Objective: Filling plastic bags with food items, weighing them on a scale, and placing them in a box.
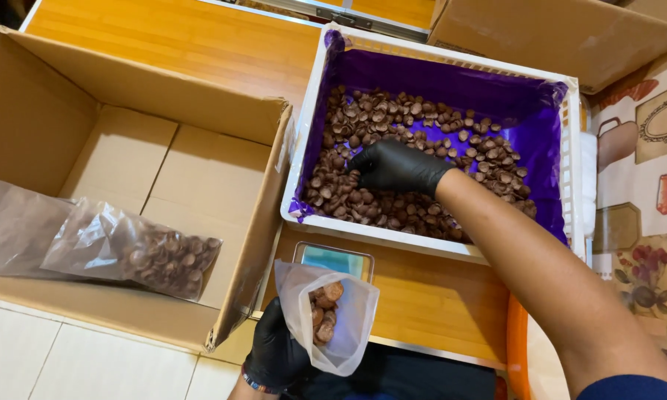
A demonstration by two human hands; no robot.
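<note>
My left hand (275, 348), in a black glove, holds an open clear plastic bag (341, 326) with a few brown round pieces (324, 311) inside, near the bottom centre. My right hand (392, 167), also gloved in black, reaches into a white crate (304, 159) lined with purple plastic (437, 78). Its fingers are curled down among the heap of brown pieces (415, 126) in the crate; what they hold is hidden.
A large open cardboard box (118, 159) at left holds a filled clear bag of brown pieces (155, 255). A small flat scale (335, 259) lies on the wooden table (437, 296) under the held bag. Another cardboard box (563, 33) is at top right, an orange rim (517, 348) at lower right.
</note>
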